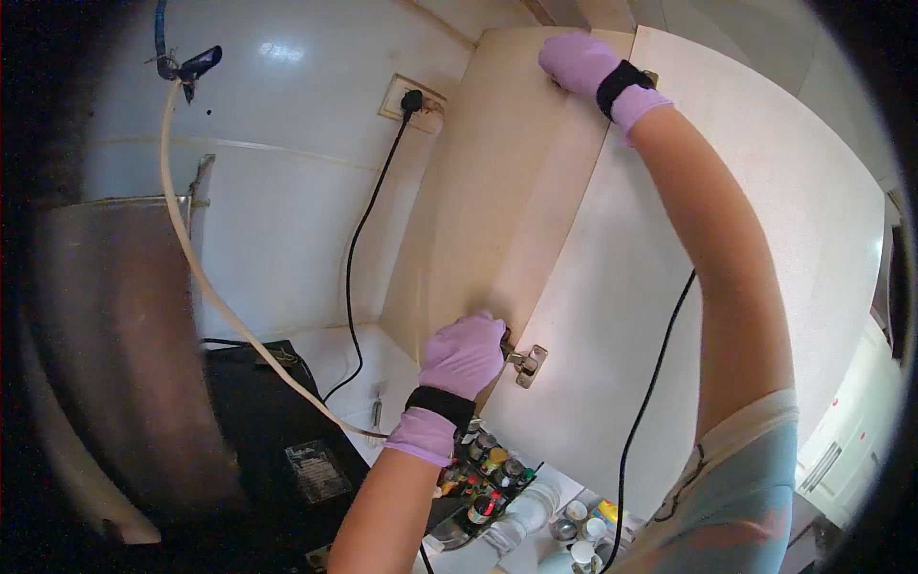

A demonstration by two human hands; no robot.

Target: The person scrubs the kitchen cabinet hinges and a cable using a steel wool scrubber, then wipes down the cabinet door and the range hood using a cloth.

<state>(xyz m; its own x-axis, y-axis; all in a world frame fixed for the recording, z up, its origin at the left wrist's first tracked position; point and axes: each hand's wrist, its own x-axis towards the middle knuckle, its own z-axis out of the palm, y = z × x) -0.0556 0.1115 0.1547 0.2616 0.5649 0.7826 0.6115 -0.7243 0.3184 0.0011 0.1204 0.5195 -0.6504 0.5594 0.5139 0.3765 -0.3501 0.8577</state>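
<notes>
Both of my hands wear pink gloves with black straps at the wrists. My left hand [463,354] is closed against the lower part of a pale cabinet side panel [507,182], right beside a metal hinge [528,364]. The hinge joins that panel to a white cabinet door [612,287], which stands swung open. High up, my right hand [577,63] is closed at the top of the same panel, close to the upper hinge [651,77], mostly hidden by my wrist. What the fingers of either hand hold is hidden.
A black plug [411,99] sits in a wall socket, its cord hanging down. A pale hose [206,277] curves across the left, past a dark range hood [124,335] and black stovetop [258,411]. Jars [497,459] and stacked glass bowls [526,507] stand below.
</notes>
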